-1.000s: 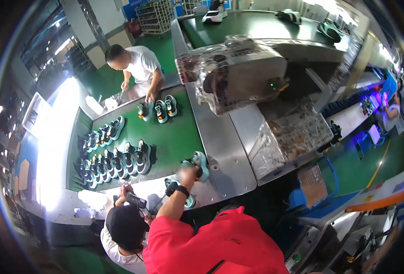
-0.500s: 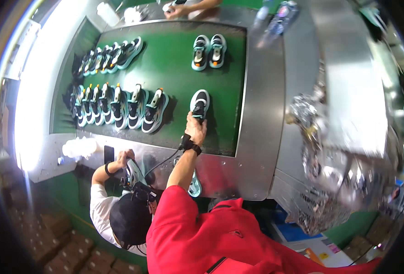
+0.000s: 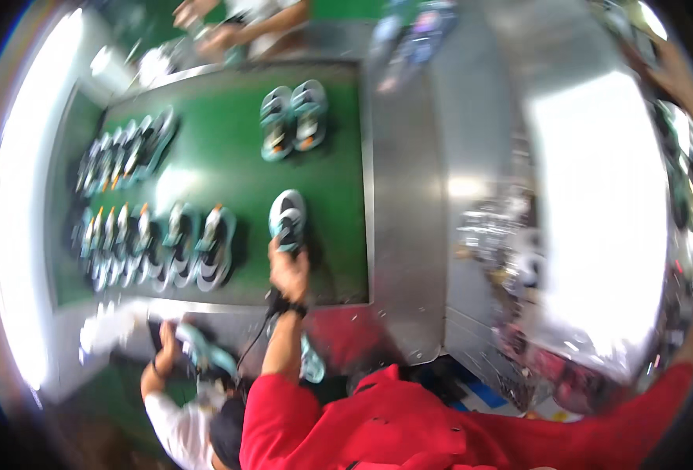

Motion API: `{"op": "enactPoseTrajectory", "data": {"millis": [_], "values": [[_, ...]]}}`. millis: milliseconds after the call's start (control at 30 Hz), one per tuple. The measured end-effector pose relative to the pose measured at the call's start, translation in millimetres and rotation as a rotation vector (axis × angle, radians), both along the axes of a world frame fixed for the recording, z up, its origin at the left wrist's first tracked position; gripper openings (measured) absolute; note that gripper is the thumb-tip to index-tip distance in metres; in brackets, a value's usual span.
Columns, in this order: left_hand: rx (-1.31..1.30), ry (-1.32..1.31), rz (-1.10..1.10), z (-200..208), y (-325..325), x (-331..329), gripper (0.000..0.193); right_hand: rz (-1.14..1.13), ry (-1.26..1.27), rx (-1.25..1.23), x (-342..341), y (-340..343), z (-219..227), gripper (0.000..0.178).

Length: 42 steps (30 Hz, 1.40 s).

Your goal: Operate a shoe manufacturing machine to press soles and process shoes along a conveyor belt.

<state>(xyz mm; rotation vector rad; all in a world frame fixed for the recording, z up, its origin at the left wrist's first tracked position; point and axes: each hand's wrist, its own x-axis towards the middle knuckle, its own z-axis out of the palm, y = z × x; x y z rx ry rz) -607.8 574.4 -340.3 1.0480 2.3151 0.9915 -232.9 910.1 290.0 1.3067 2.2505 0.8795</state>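
Observation:
My left hand (image 3: 290, 270) is closed round the heel end of a single sneaker (image 3: 287, 215), black and white with a pale teal sole, on the green work surface (image 3: 229, 176). The sneaker's toe points away from me. My right arm stretches far out along the right rim, and my right hand (image 3: 671, 74) is at the upper right near dark, cluttered things; its fingers are blurred. Beyond the held sneaker stands a pair of matching sneakers (image 3: 293, 121). Two rows of similar shoes, a near row (image 3: 213, 251) and a far row (image 3: 150, 145), line the left side.
A co-worker in white with a dark cap (image 3: 227, 435) handles a teal-soled shoe (image 3: 205, 352) at the near left. Another person's hands (image 3: 221, 37) show across the table. A metal border (image 3: 405, 196) frames the green surface; crumpled shiny wrapping (image 3: 495, 227) lies at right.
The view has swung right, so the table sits further left and lower. My right hand has come into view at the upper right. My left hand still grips the sneaker.

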Motion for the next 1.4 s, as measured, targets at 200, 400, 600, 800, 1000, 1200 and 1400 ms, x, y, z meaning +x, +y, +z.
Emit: {"op": "enactPoseTrajectory", "data": {"millis": [200,400,600,800,1000,1200,1400], "values": [[0.051,0.153,-0.196,-51.8,-30.5,-37.3,0.071,-0.186,0.368,0.259,38.2,-135.0,-7.6,0.048],[0.495,-0.256,-0.482,58.1,-67.6,77.9,0.067,-0.091,0.907,0.454,81.1,-353.2,52.2,0.048],[-0.042,-1.489,-1.512,295.6,-164.2,265.0,0.066,-0.065,1.306,0.515,125.1,-585.7,9.9,0.071],[0.009,-1.952,-1.885,404.0,-257.5,419.1,0.094,-0.765,1.45,0.715,111.5,-756.7,-68.0,0.059],[-0.621,-1.775,-1.913,392.7,-424.0,477.4,0.047,-0.642,2.085,1.076,118.2,-940.6,-181.7,0.074],[-0.668,-1.21,-2.444,360.1,-587.2,503.9,0.059,-0.827,1.711,1.99,84.2,-1072.0,-269.6,0.062],[-0.876,-0.85,-2.788,324.1,-723.9,577.0,0.064,-1.03,1.444,2.398,47.0,-1199.6,-292.8,0.052]]}}
